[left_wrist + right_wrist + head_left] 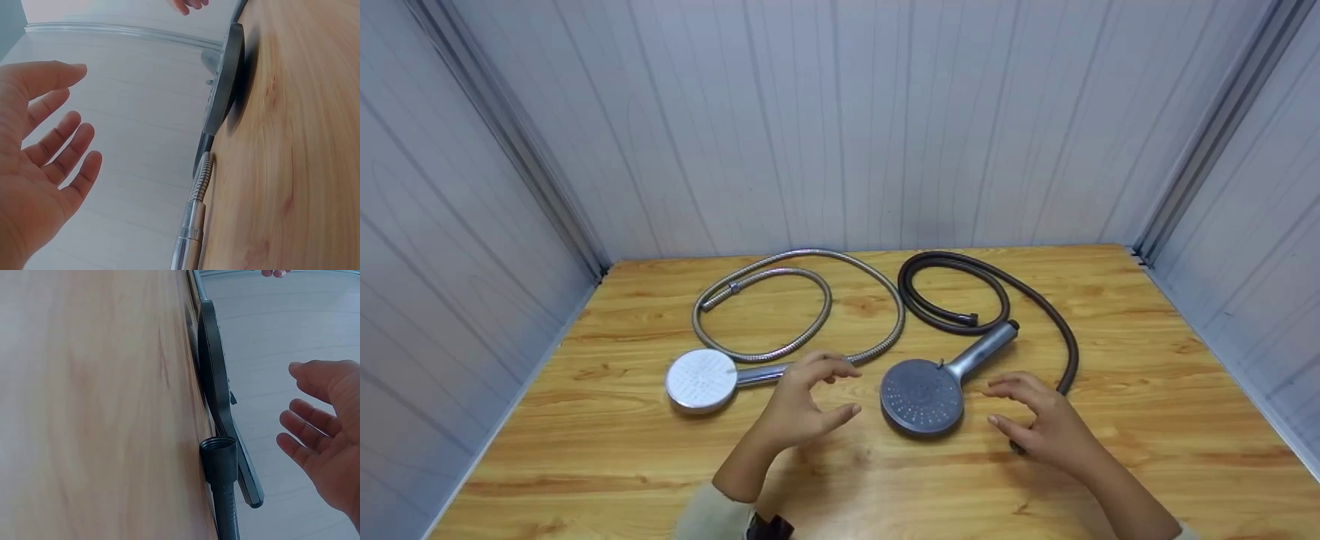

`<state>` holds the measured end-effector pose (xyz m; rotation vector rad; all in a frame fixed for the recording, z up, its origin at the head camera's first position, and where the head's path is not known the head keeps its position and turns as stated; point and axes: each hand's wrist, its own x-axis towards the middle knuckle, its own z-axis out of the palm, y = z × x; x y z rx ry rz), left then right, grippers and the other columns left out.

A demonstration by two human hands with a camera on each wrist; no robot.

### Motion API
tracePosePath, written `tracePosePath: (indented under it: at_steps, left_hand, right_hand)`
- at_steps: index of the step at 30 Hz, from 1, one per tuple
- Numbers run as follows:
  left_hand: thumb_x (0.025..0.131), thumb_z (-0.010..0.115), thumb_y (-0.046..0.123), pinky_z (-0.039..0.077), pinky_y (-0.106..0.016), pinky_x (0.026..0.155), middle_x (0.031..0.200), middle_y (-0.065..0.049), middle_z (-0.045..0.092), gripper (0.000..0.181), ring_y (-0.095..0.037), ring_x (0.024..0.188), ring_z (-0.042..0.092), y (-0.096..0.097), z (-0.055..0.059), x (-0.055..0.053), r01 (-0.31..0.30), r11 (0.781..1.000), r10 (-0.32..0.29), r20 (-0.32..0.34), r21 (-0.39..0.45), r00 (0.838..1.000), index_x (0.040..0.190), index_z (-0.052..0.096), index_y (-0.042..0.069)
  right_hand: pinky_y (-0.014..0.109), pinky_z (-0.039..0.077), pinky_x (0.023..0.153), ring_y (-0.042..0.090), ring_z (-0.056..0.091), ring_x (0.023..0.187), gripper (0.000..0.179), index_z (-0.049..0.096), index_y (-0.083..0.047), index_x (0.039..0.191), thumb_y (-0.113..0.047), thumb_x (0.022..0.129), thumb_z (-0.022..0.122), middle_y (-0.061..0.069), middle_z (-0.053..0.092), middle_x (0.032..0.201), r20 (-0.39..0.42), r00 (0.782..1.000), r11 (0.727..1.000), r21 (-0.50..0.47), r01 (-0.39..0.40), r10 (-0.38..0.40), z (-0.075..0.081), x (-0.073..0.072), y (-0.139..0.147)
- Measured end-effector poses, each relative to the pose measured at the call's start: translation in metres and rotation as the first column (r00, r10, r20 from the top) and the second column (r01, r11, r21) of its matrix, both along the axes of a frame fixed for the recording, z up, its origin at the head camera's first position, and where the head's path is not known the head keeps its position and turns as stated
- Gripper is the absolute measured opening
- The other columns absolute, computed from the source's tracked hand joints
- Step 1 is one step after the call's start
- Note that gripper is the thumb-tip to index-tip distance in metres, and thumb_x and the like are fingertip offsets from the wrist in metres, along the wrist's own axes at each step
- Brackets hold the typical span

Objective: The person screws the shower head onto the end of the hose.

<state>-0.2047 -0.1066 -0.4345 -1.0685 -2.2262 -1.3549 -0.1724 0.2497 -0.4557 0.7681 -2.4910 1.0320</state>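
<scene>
A shower head with a white face [701, 381] and chrome handle lies at the left of the table, joined to a coiled silver metal hose [810, 252]. My left hand [806, 401] hovers over the end of that handle, fingers loosely bent and holding nothing. Right of it lies a grey shower head [922, 397], nozzles up, its handle pointing to the back right. Beside it my right hand [1046, 424] hangs in the air, thumb and fingers apart, nothing between them. Below that hand, the threaded end [219, 461] of a black hose [1072, 345] lies apart from the grey handle.
The wood-grain table [607, 450] is enclosed by pale panel walls [870, 127] at the back and both sides. The black hose's other end [971, 319] lies inside its coil near the back. Both hoses lie close together at the middle.
</scene>
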Motion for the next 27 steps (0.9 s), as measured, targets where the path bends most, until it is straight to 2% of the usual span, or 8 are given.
tracePosePath:
  at_steps: [5, 14, 22, 27]
  left_hand:
    - [0.072, 0.083, 0.008, 0.050, -0.038, 0.077, 0.107, 0.003, 0.064, 0.036, -0.016, 0.099, 0.058, 0.004, 0.000, 0.000, 0.009, 1.000, -0.009, -0.006, -0.002, 1.000, 0.105, 0.070, 0.014]
    - [0.074, 0.083, 0.008, 0.049, -0.037, 0.077, 0.107, 0.001, 0.064, 0.035, -0.017, 0.098, 0.058, 0.012, -0.001, -0.002, 0.006, 1.000, -0.005, -0.040, 0.009, 0.999, 0.106, 0.070, 0.014]
    - [0.073, 0.083, 0.009, 0.050, -0.040, 0.078, 0.108, 0.001, 0.063, 0.035, -0.017, 0.099, 0.057, 0.022, -0.002, -0.002, -0.007, 1.000, 0.007, 0.005, 0.017, 1.000, 0.105, 0.070, 0.011]
    - [0.073, 0.082, 0.010, 0.049, -0.039, 0.080, 0.108, 0.002, 0.063, 0.035, -0.015, 0.101, 0.057, 0.028, -0.002, -0.002, 0.010, 1.000, -0.011, 0.039, 0.015, 0.999, 0.106, 0.070, 0.008]
  right_hand:
    - [0.039, 0.053, 0.082, 0.014, 0.060, 0.106, 0.038, 0.071, -0.021, 0.110, -0.004, 0.077, 0.081, -0.004, 0.063, 0.115, 0.011, 1.000, 1.000, 0.017, 0.027, -0.027, 0.000, 0.000, 0.005]
    - [0.034, 0.053, 0.080, 0.013, 0.059, 0.103, 0.035, 0.071, -0.019, 0.106, -0.003, 0.076, 0.081, -0.002, 0.064, 0.113, -0.036, 0.997, 0.998, 0.017, 0.064, -0.064, 0.001, 0.004, 0.012]
    - [0.014, 0.041, 0.089, 0.012, 0.058, 0.107, 0.036, 0.071, -0.023, 0.105, -0.005, 0.075, 0.083, -0.005, 0.065, 0.113, -0.007, 0.994, 0.993, 0.043, 0.106, -0.106, 0.001, 0.007, 0.025]
    - [0.010, 0.040, 0.088, 0.011, 0.058, 0.108, 0.038, 0.072, -0.023, 0.105, -0.003, 0.075, 0.082, 0.000, 0.067, 0.113, 0.004, 0.995, 0.994, 0.030, 0.101, -0.102, 0.000, 0.007, 0.033]
